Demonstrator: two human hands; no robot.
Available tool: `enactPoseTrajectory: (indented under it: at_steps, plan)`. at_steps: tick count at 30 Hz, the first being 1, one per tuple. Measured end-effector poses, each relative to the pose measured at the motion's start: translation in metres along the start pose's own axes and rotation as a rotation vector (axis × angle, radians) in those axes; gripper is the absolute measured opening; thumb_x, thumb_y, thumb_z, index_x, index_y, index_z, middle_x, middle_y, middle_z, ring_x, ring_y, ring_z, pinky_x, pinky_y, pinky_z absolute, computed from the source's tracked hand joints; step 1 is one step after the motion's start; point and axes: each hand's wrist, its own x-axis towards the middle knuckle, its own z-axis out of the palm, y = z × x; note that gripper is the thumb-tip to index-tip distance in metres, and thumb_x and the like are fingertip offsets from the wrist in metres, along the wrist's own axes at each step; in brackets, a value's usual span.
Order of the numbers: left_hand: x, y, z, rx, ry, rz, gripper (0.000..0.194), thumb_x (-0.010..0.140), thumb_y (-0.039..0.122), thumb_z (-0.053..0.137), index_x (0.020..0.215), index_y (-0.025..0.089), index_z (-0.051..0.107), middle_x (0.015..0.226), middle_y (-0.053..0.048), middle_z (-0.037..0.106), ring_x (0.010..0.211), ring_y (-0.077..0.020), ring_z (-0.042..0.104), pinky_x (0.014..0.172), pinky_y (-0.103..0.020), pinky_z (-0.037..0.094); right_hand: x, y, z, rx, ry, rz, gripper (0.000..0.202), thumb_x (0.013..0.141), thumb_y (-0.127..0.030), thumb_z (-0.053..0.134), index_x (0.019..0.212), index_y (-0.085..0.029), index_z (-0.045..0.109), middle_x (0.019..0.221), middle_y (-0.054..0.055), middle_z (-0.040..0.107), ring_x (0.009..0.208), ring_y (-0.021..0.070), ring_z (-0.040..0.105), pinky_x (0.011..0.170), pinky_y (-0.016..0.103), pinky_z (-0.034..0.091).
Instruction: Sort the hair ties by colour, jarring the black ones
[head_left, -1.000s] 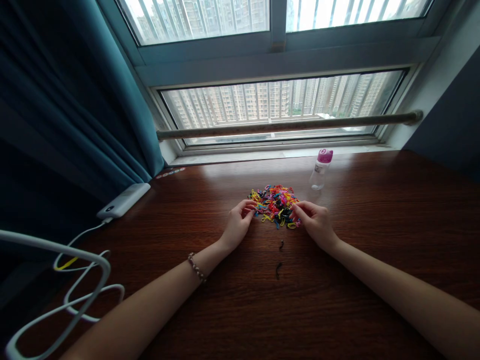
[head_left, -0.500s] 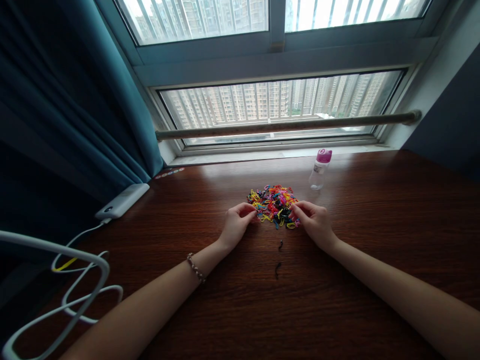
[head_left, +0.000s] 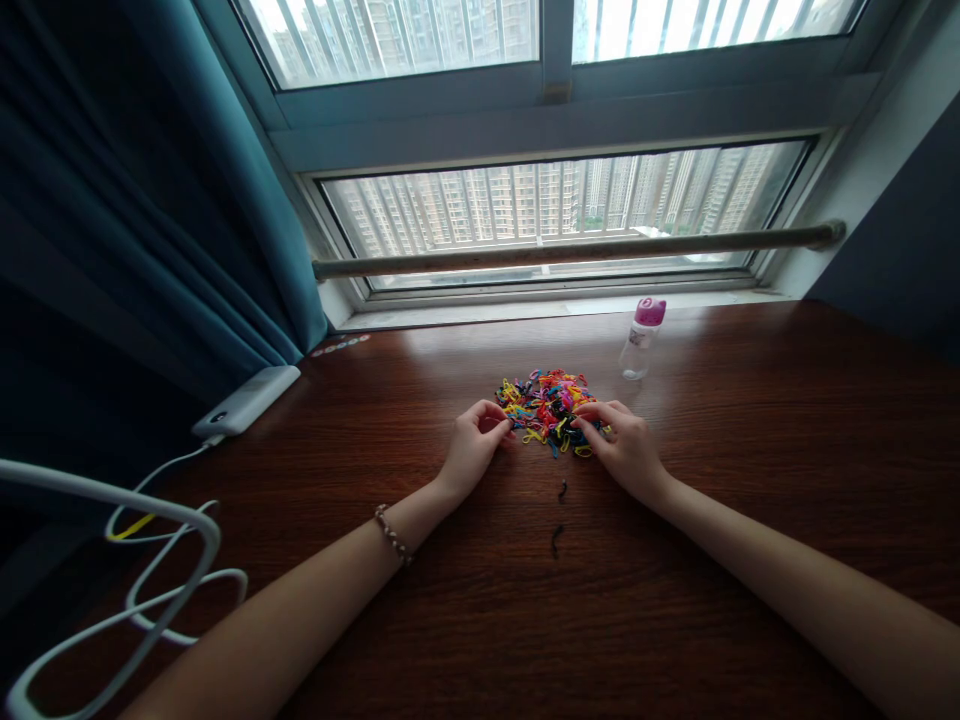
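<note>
A pile of small multicoloured bands (head_left: 546, 405) lies on the dark wooden table (head_left: 465, 620). At the pile's left edge is my left hand (head_left: 480, 445), thumb and forefinger pinched together; whatever they hold is too small to make out. My right hand (head_left: 626, 448) reaches into the pile's right side, its thumb and forefinger close together at some black bands, and I cannot tell if one is gripped. Nearer to me, between my forearms, lie two small dark bands, one (head_left: 562, 490) above the other (head_left: 556, 540).
A clear bottle with a pink cap (head_left: 649, 312) stands behind the pile to the right. On the left are a white power bank (head_left: 251, 402), a looped white cable (head_left: 150, 480) and a blue curtain (head_left: 255, 250). A metal rail (head_left: 577, 252) crosses the window.
My right hand has moved slightly left, further over the black bands in the pile. My left hand has stayed almost in place.
</note>
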Motion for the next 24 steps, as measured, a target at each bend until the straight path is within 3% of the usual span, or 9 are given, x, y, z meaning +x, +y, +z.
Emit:
enactPoseTrajectory:
  at_steps: [8,14,20,24]
  plan:
    - [0.002,-0.006,-0.002,0.102,0.043,0.065,0.013,0.067,0.025,0.064,0.072,0.014,0.058,0.068,0.000,0.062,0.063,-0.0120,0.059,0.059,-0.021,0.045,-0.003,0.000,0.002,-0.251,-0.109,-0.139,0.016,0.082,-0.023,0.054,0.090,-0.023,0.068,0.091,0.005,0.064,0.091,0.0242,0.046,0.084,0.039,0.039]
    - [0.002,-0.004,0.000,0.015,0.026,0.025,0.017,0.070,0.027,0.060,0.080,0.013,0.063,0.079,-0.004,0.067,0.074,-0.0153,0.062,0.069,-0.026,0.049,-0.002,0.001,0.005,-0.213,-0.152,-0.148,0.021,0.086,-0.024,0.048,0.096,-0.023,0.066,0.100,0.005,0.063,0.096,0.0255,0.044,0.087,0.042,0.036]
    - [0.000,0.001,0.001,-0.059,0.011,-0.023,0.020,0.071,0.028,0.058,0.082,0.012,0.064,0.066,-0.001,0.064,0.055,-0.0115,0.058,0.053,-0.022,0.047,0.002,0.010,0.004,-0.035,-0.069,-0.105,0.025,0.086,-0.020,0.044,0.100,-0.021,0.064,0.097,0.007,0.065,0.095,0.0238,0.049,0.084,0.041,0.039]
    - [-0.001,0.002,0.000,-0.005,0.016,-0.001,0.021,0.074,0.029,0.056,0.084,0.012,0.064,0.059,0.001,0.058,0.048,-0.0090,0.050,0.047,-0.020,0.041,0.000,0.009,0.005,-0.092,-0.112,-0.100,0.017,0.082,-0.022,0.052,0.086,-0.023,0.069,0.092,0.005,0.067,0.093,0.0241,0.049,0.084,0.042,0.038]
